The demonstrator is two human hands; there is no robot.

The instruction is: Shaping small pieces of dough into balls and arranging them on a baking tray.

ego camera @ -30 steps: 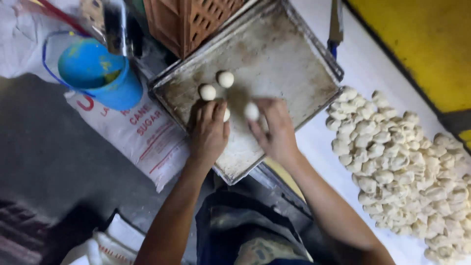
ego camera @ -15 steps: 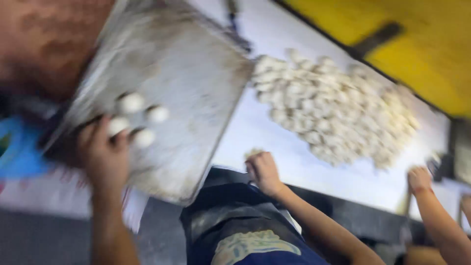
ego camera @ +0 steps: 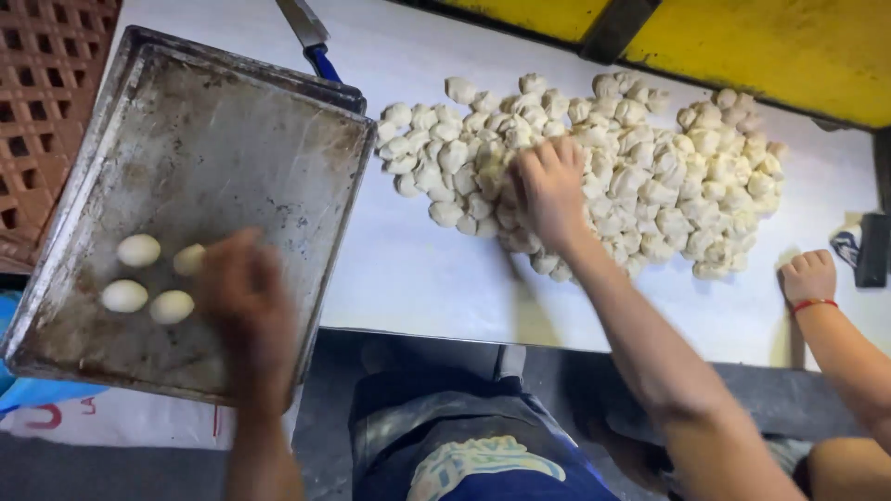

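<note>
Head view, looking down on both of my hands at work. My left hand (ego camera: pixel 243 295) hovers low over the worn metal tray (ego camera: pixel 213 130), blurred, so I cannot tell how its fingers are set; four rounded dough balls (ego camera: pixel 139 250) lie just beside it near the tray's left edge. My right hand (ego camera: pixel 549 190) rests spread on the pile of cut dough pieces (ego camera: pixel 650 176) on the white surface (ego camera: pixel 418 269), fingers pressing in, nothing yet lifted clear. Risks, as I judge them: the tray overhangs the surface's near edge and a push could tip it; soft pieces may stick together and come up in a clump; another person's fist (ego camera: pixel 809 276) sits near the pile's right side.
</note>
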